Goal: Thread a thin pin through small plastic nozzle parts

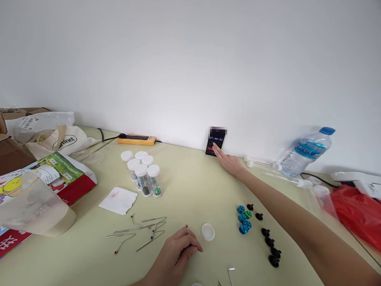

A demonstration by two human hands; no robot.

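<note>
My right hand (229,162) reaches to the wall, its fingers stretched out onto the screen of a phone (216,142) that leans upright there and shows a timer. Near the front, my left hand (182,247) is closed, pinching a thin bent metal wire (188,232) with a small dark tip. Right beside it lies a round white cap (208,232). More bent wires (148,228) with small coloured ends lie to its left. Blue and green knobs (242,218) and several black flanged pieces (269,241) sit below my right forearm.
Capped clear tubes (147,181) stand at centre left, near a paper piece (118,200). A plastic jug (47,209) is on the left. An orange power strip (136,140) lies by the wall. On the right are a leaning water bottle (305,151) and a red bag (359,213).
</note>
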